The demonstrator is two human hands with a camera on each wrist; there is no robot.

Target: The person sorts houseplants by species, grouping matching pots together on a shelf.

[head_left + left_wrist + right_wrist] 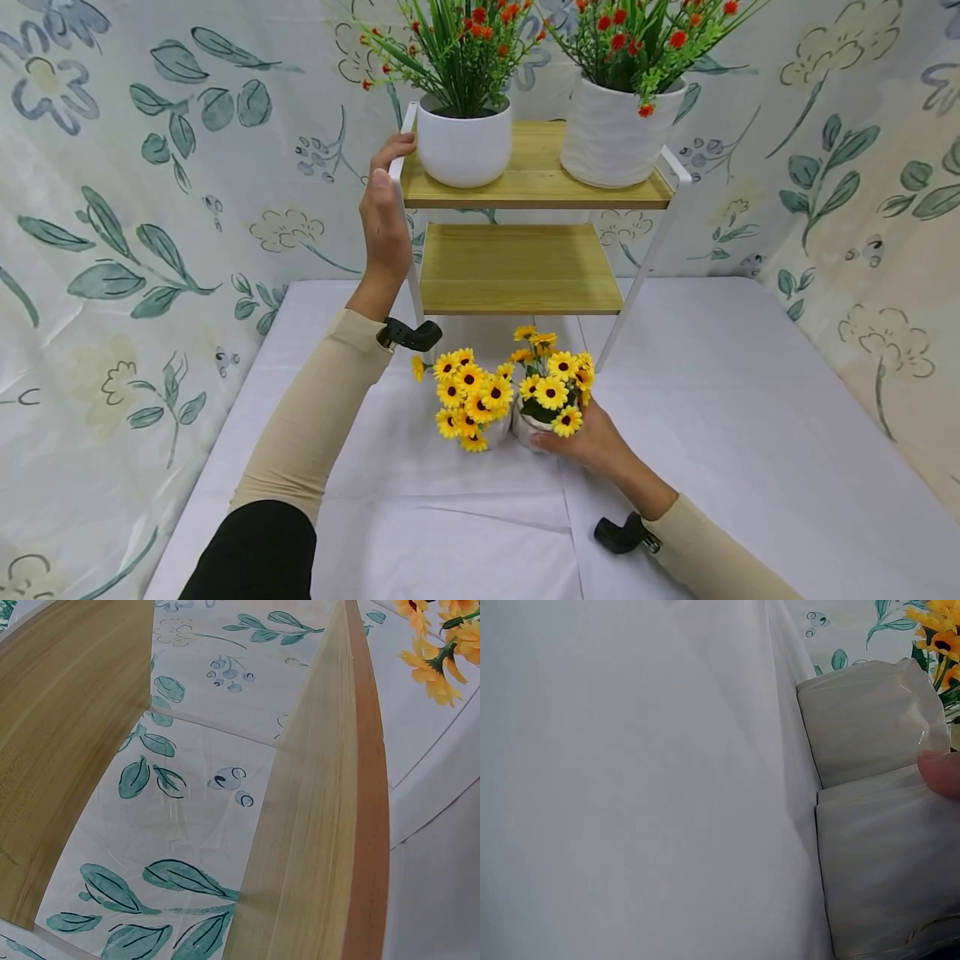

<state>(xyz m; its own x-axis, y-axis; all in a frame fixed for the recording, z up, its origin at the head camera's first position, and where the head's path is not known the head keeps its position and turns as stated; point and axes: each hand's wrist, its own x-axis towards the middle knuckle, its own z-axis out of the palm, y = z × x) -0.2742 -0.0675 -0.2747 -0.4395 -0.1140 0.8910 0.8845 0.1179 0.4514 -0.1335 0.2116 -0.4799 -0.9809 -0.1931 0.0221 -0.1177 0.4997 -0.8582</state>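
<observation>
A two-tier shelf with wooden boards and a white frame stands at the back of the table. My left hand grips the frame's upper left side in the head view. That hand is out of sight in the left wrist view, where the boards run close by. Below the shelf, my right hand holds a small white pot of yellow daisy-like flowers. Beside it on the left is a second white pot with similar flowers. My right thumb lies on the held pot's rim.
On the top board stand a smooth white pot and a ridged white pot, both with red-flowered greenery. A white cloth covers the table. Leaf-patterned fabric hangs behind and at the sides.
</observation>
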